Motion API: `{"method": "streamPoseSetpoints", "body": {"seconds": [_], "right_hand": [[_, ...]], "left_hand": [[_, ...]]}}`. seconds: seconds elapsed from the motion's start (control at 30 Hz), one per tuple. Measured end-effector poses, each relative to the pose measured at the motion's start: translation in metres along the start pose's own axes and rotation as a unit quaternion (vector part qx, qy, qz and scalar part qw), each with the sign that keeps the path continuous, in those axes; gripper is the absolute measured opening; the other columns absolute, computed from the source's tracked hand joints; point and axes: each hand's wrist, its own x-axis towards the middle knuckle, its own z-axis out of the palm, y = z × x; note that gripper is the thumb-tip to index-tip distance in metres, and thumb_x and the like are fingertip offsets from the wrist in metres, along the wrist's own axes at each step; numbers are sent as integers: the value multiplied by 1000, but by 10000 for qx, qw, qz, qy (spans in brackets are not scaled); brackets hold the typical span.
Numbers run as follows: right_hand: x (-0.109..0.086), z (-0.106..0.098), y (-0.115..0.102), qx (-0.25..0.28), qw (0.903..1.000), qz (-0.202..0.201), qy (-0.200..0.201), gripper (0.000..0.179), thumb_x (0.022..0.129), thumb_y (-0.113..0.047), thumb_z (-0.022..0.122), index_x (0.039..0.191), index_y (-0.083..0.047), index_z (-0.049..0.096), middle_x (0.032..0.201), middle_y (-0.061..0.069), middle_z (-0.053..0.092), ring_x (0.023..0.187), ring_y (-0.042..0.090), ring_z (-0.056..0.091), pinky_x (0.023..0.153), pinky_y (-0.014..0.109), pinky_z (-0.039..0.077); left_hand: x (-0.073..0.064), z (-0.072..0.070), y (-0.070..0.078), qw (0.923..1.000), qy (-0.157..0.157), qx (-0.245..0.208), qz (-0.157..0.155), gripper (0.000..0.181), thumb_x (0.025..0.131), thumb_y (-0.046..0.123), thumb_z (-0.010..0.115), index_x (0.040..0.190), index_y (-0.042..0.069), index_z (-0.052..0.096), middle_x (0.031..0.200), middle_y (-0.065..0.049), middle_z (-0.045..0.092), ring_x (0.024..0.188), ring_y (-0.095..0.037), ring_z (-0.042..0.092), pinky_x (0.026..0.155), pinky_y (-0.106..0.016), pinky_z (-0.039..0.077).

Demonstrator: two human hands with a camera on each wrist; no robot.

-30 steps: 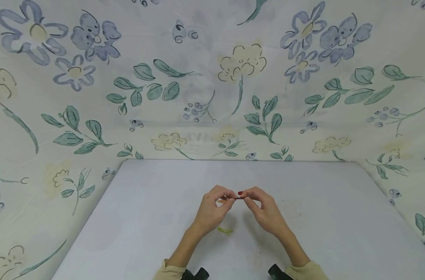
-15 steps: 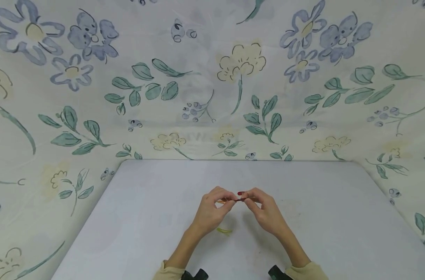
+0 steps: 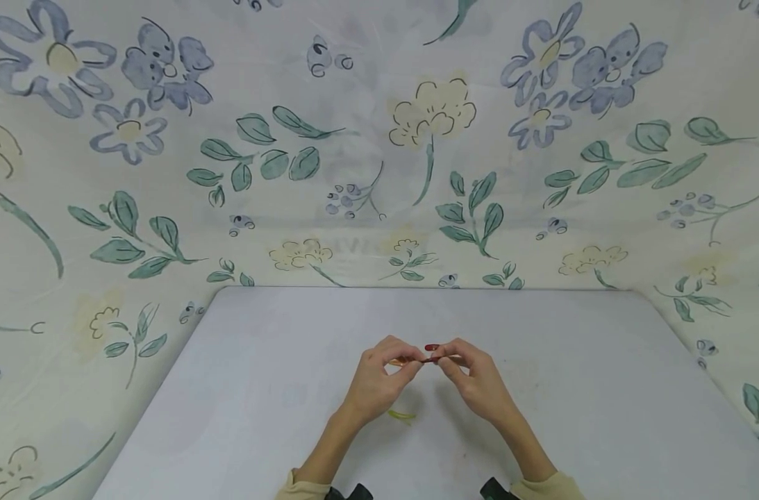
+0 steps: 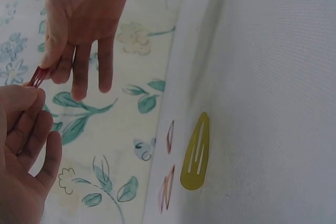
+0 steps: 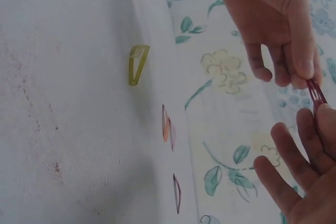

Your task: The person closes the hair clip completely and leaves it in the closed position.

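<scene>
A red snap hair clip (image 3: 429, 360) is pinched at its two ends, held just over the table between both hands. My left hand (image 3: 376, 378) grips one end with thumb and index finger; in the left wrist view its other fingers are loosely bent. Thumb and fingertips of my right hand (image 3: 476, 378) hold the other end. A yellow-green hair clip (image 4: 195, 153) lies on the table nearer to me. Beyond the hands lies another red clip (image 3: 432, 347). An orange clip (image 3: 396, 362) shows partly behind my left hand, beside a pinkish one (image 5: 172, 135).
The white table (image 3: 260, 389) carries the loose clips around its middle. A flower-patterned cloth (image 3: 354, 139) rises behind its far edge and along its sides. Dark wrist camera mounts (image 3: 498, 488) sit by the sleeves at the lower edge.
Both hands stay nearly in place, shifting a little. The held clip has tilted slightly between the fingertips, and more of the red clip lying behind shows now.
</scene>
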Motion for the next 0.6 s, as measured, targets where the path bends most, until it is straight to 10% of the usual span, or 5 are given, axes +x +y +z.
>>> {"method": "streamPoseSetpoints", "body": {"seconds": [0.6], "right_hand": [[-2, 4, 3, 504, 9957, 771, -110, 10, 98, -15, 61, 100, -9, 69, 100, 4, 69, 97, 15, 65, 88, 32, 53]], "left_hand": [[0, -1, -9, 9980, 272, 141, 557, 11, 88, 4, 71, 91, 14, 75, 85, 4, 69, 84, -10, 60, 74, -32, 56]]}}
